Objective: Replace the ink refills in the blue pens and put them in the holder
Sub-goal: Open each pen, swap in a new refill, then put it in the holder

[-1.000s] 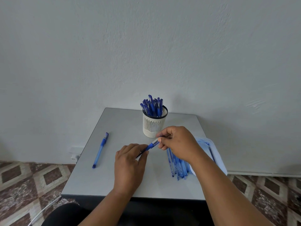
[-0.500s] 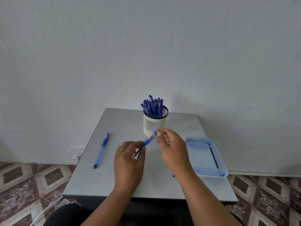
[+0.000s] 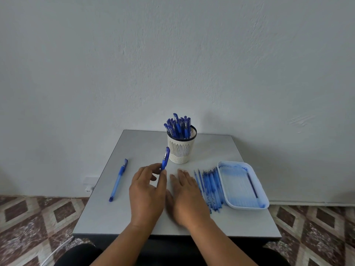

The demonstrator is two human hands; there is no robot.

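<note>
A plain pale wall (image 3: 172, 54) backs the grey surface (image 3: 134, 217); the floor (image 3: 28, 227) is brown-and-cream diamond tile (possibly a socket (image 3: 89, 186) low on the wall).

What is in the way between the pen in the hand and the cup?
Nothing visible. The left hand holds the pen upright just left of the cup, with only bare table between them.

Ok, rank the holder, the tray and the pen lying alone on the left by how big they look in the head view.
1. White tray, largest.
2. Slotted holder.
3. Loose pen, as long as the holder is tall but far thinner.
The tray lies nearer the camera, which may exaggerate its lead.
</note>
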